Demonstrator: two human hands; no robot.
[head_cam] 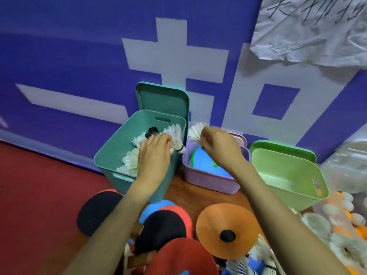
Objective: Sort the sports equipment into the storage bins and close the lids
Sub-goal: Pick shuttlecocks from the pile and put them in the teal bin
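Observation:
Three open bins stand in a row against the wall: a teal bin [111,155], a purple bin [208,180] and a light green bin [288,187]. Several white shuttlecocks [130,161] lie in the teal bin. My left hand [154,153] hovers over the teal bin's right side and pinches a white shuttlecock [175,135] by its feathers. My right hand [220,147], above the purple bin, pinches another white shuttlecock [195,131]. A blue disc [204,161] lies inside the purple bin.
The teal lid [162,98] leans on the blue wall behind its bin. An orange cone disc [228,229], red and black paddles [162,229] and more shuttlecocks and balls [337,225] crowd the near floor. Red carpet [39,195] spreads to the left.

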